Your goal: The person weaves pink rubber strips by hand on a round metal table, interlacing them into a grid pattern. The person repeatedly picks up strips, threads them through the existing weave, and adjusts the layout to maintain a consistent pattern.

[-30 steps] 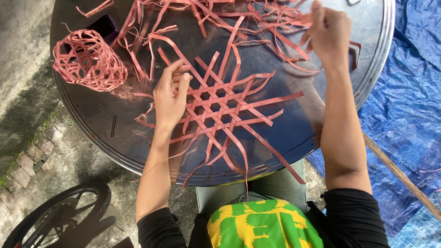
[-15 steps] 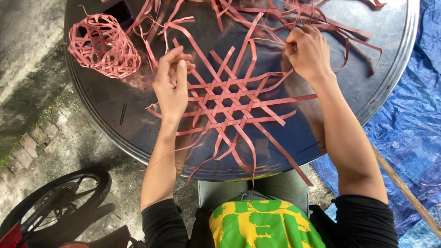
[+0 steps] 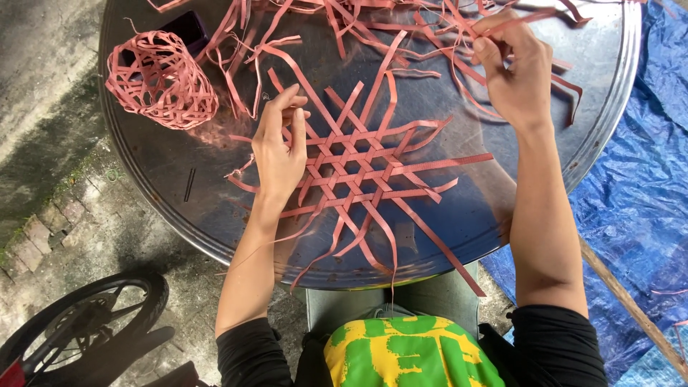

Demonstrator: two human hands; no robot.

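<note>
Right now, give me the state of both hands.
Left hand: open, fingers resting on the woven pink mat.
Right hand: closed, pinching a loose pink strip.

left hand (image 3: 278, 154) flat, fingers raised, right hand (image 3: 512, 68) pinching

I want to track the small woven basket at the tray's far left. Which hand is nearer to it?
The left hand is nearer: it rests on the flat weave, just right of the basket. The right hand is across the tray, among loose strips.

Left hand (image 3: 278, 147) on pink woven mat (image 3: 355, 168), right hand (image 3: 514, 68) seemingly pinching strip (image 3: 530, 16)
</note>
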